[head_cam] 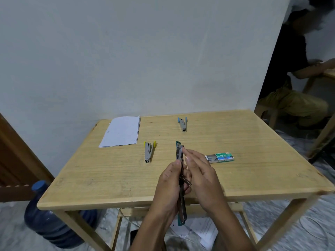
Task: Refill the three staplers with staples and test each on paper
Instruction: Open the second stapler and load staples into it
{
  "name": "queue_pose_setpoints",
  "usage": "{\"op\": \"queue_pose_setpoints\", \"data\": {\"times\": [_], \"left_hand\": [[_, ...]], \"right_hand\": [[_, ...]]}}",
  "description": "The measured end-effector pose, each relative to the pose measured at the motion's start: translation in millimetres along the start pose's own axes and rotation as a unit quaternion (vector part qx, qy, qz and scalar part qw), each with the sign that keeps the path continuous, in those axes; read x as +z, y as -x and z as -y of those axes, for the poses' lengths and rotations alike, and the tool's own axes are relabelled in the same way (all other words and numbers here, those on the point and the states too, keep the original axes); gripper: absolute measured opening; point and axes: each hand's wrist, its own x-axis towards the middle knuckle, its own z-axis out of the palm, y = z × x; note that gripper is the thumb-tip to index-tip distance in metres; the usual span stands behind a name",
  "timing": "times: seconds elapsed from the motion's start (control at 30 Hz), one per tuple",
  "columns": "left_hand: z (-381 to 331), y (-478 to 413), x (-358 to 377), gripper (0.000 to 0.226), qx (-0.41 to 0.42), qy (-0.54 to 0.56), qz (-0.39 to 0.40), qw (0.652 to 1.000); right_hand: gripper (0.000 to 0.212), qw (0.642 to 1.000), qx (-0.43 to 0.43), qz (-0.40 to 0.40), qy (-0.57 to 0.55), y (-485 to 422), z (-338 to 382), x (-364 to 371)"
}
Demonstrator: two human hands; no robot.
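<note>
**Load the green stapler [179, 153], lower centre of frame.**
Your left hand [170, 180] grips the opened stapler at mid-length. Your right hand [199, 171] lays its fingertips on the upper channel; you cannot tell whether they pinch a strip. Seat the staples legs-down and flat before closing. The staple box [222, 156], centre right, reads "No.10"; its smaller print is illegible.

"Anything legible here?"
"Only on the staple box [222, 156]. Its green label reads 'No.10', then what looks like '1M'; the smaller print is blurred."
"And the sheets of paper [121, 131]?"
"Faint marks, too small to read."
</note>
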Motion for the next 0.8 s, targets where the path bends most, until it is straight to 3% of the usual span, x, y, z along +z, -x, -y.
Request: {"op": "queue_pose_setpoints", "data": {"times": [0.3,0.57,0.8], "left_hand": [[-1.0,1.3,3.4,0.033,0.027,-0.023,0.021,0.999],[-5.4,1.5,-1.9,0.029,0.089,-0.103,0.035,0.99],[-5.7,0.1,-9.3,0.03,0.119,-0.184,0.024,0.975]], "right_hand": [[0.028,0.994,0.036,-0.058,-0.09,2.3,4.9,0.6],[0.055,0.977,0.112,-0.018,-0.182,2.7,7.2,-1.7],[0.056,0.971,0.15,-0.01,-0.184,-1.2,12.5,-5.6]]}}
